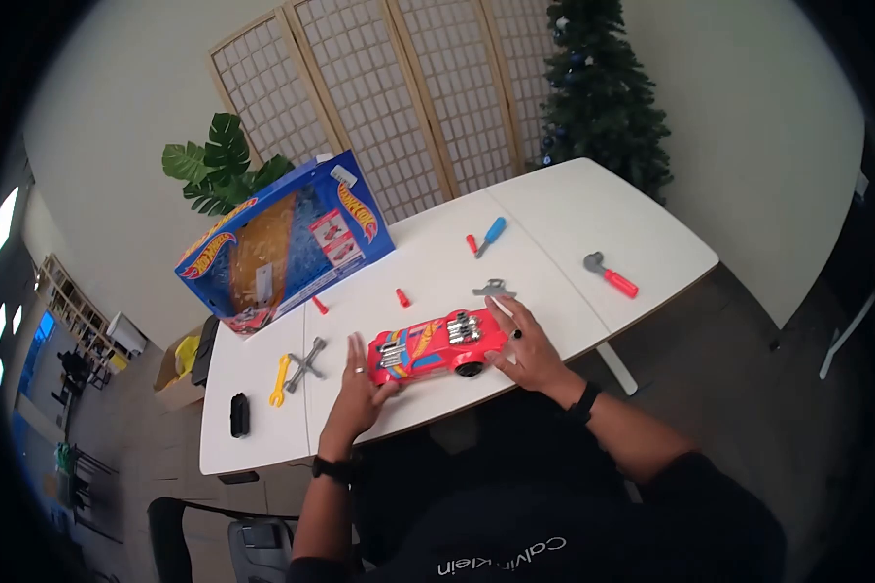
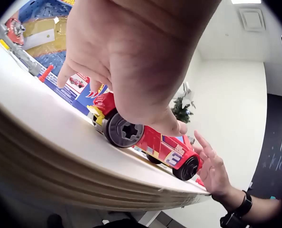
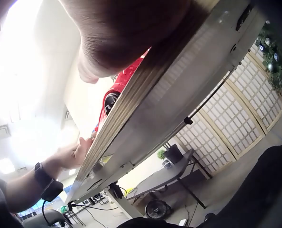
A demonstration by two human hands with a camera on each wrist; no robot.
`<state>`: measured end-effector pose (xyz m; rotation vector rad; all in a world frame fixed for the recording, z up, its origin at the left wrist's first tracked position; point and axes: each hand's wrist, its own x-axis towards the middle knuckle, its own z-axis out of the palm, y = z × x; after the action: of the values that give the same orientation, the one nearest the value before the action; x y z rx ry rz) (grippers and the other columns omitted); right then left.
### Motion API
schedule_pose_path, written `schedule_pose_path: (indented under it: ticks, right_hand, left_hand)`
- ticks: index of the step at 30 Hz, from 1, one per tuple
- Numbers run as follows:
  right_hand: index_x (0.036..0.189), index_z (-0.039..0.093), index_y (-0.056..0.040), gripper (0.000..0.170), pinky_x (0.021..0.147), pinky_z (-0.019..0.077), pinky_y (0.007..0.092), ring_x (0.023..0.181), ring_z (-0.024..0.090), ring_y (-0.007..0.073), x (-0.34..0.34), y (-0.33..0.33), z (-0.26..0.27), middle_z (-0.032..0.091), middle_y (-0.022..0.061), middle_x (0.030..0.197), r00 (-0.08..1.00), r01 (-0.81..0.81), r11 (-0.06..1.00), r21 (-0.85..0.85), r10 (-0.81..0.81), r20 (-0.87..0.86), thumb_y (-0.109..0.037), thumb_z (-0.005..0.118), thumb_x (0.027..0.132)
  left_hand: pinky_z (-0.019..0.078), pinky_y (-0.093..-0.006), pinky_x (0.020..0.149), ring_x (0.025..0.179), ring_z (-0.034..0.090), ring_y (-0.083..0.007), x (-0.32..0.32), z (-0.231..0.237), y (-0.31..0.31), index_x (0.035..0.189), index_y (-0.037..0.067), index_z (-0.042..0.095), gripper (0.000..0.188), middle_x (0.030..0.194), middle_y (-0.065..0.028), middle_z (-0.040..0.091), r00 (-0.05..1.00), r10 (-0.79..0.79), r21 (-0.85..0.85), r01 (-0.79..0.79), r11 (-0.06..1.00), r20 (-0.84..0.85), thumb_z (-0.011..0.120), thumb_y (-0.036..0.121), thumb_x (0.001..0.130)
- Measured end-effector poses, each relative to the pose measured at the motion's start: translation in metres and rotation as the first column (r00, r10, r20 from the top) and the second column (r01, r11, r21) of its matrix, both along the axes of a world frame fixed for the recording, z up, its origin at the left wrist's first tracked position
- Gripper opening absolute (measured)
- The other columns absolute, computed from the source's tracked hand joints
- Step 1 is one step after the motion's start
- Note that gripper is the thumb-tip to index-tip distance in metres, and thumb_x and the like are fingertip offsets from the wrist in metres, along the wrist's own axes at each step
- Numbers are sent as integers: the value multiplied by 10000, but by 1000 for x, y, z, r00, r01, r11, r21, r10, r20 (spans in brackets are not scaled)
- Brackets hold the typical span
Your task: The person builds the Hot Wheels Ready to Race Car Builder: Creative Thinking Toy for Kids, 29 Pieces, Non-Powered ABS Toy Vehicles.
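A red toy car (image 1: 420,352) with silver engine parts stands on the white table near its front edge. My left hand (image 1: 356,396) is at the car's left end, fingers fairly straight along it and thumb near the close side. At the other end my right hand (image 1: 533,352) has its fingers spread, touching or right beside the bodywork. The left wrist view shows a grey wheel (image 2: 124,132) with a cross-shaped hub under my left palm. In the right wrist view the table edge hides most of the car (image 3: 124,80).
Behind the car stands a blue toy box (image 1: 297,243). Left lie a grey cross wrench (image 1: 306,365), a yellow wrench (image 1: 280,381) and a black part (image 1: 239,416). Farther off are a blue-handled screwdriver (image 1: 492,233), a red-handled tool (image 1: 612,276), a grey piece (image 1: 494,289) and small red pieces (image 1: 402,298).
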<state>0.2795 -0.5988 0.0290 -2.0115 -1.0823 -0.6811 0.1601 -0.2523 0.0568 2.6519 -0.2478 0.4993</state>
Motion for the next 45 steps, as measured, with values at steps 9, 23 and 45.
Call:
schedule_pose_path:
  ticks: [9,23,45]
  right_hand:
    - [1622,337,16,734,1134,420,418,1438,454,329,8,3,-6,424,239,1574,964,-71,899,432,173,-201,-449,521,1085]
    - [1495,472,32,564,719,458,219,788,596,45,31,4,-9,659,5,961,628,30,896,442,327,-706,-195,668,1017]
    - [1414,505,-37,364,1150,441,388,1337,577,247,-21,2,47,576,155,1451,834,-321,907,272,407,-373,-23,570,1056]
  left_hand:
    - [415,-488,1220,1491,408,-390,-14,-41,6,1654,32,182,844,1660,-239,267,994,108,-985,10,171,29,276,658,1097]
    - [534,-362,1098,1360,560,-256,-26,-31,2,1492,-56,418,709,1507,-203,485,999,-28,-937,-25,348,-37,806,13,903]
    - [570,-407,1077,1289,650,-270,-62,22,-5,1237,33,607,453,1243,-108,664,911,91,-699,242,673,403,820,-70,851]
